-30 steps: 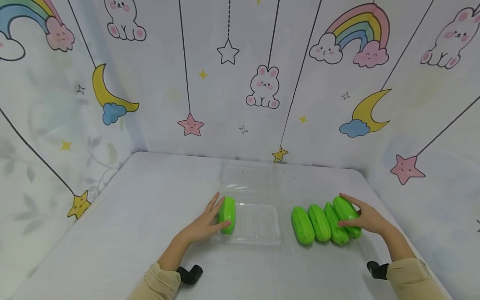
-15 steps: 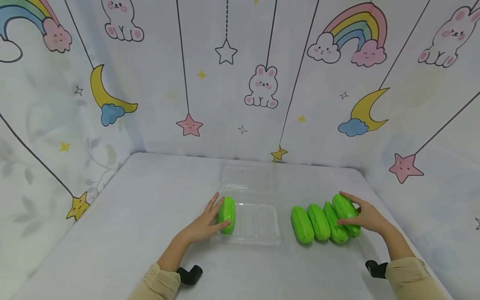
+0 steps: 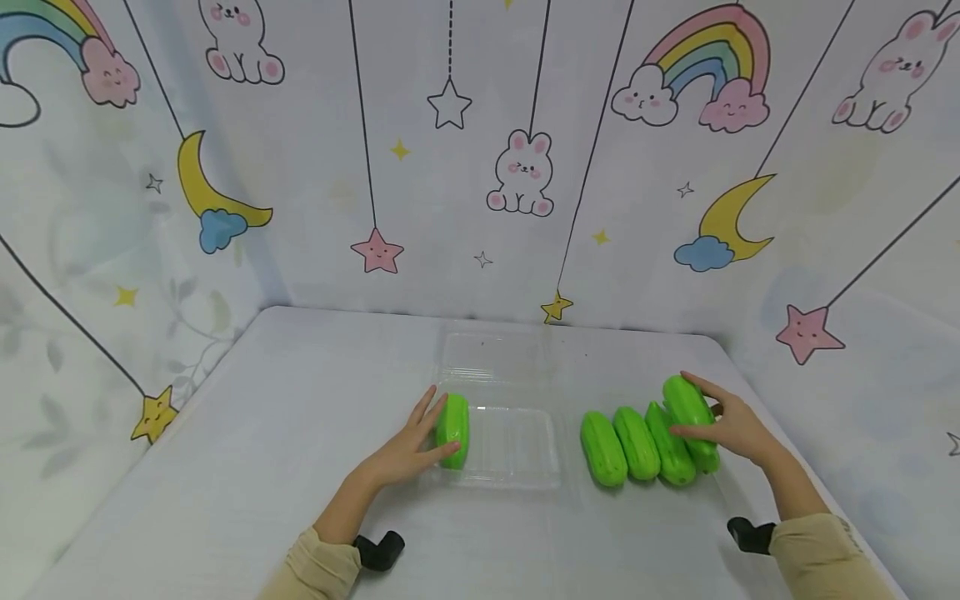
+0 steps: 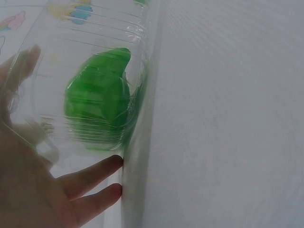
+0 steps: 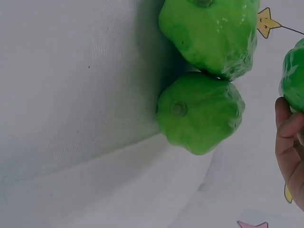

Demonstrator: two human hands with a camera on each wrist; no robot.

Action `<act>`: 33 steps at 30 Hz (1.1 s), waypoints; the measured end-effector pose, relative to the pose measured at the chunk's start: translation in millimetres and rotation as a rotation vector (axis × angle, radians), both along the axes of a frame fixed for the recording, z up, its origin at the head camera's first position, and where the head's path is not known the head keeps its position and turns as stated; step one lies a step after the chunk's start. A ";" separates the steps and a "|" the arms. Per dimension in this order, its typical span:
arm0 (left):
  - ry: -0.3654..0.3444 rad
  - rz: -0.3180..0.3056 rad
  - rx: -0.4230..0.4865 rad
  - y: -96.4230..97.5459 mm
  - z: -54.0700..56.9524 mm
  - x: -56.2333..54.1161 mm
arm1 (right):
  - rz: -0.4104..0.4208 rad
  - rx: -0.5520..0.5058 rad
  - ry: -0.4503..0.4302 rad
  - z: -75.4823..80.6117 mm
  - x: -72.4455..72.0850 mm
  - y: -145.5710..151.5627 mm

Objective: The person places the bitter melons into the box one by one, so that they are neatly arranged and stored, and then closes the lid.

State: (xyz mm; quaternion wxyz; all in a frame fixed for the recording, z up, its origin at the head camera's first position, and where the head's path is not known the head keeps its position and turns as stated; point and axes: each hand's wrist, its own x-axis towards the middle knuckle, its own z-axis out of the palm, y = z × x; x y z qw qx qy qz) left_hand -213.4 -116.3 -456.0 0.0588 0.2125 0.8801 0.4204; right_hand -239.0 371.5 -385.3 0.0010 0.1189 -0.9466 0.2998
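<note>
In the head view, one green ribbed fruit (image 3: 453, 429), papaya-like, lies lengthwise at the left end of a clear plastic clamshell box (image 3: 517, 446). My left hand (image 3: 408, 450) rests at that end, thumb and fingers spread along the box wall. The left wrist view shows the fruit (image 4: 97, 97) through the plastic, fingers extended outside the wall. At the right, my right hand (image 3: 731, 429) grips a similar green fruit (image 3: 684, 400) between thumb and fingers, raised above the row. The right wrist view has this held fruit (image 5: 293, 78) at its right edge, partly cut off.
Several more green fruits (image 3: 636, 443) lie side by side to the right of the box. The box's lid (image 3: 495, 354) lies folded back behind it. Patterned cloth walls (image 3: 315, 167) enclose the white table (image 3: 330, 375) at the back and sides.
My right hand has raised its green fruit up and away from the row. The left hand and the box stay in place. The head view has shifted slightly.
</note>
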 end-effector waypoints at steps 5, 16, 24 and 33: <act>-0.002 0.001 -0.001 0.0 0.1 0.2 | 0.021 -0.033 0.007 3.1 -0.4 -7.2; -0.010 0.002 -0.007 0.3 0.9 1.0 | 0.061 -0.071 0.049 5.8 -5.1 -31.7; -0.006 0.001 -0.013 0.2 0.4 0.2 | 0.095 -0.074 0.056 8.8 -4.0 -51.3; -0.022 0.006 -0.007 0.5 2.4 1.3 | 0.106 -0.101 0.012 6.6 -1.6 -78.2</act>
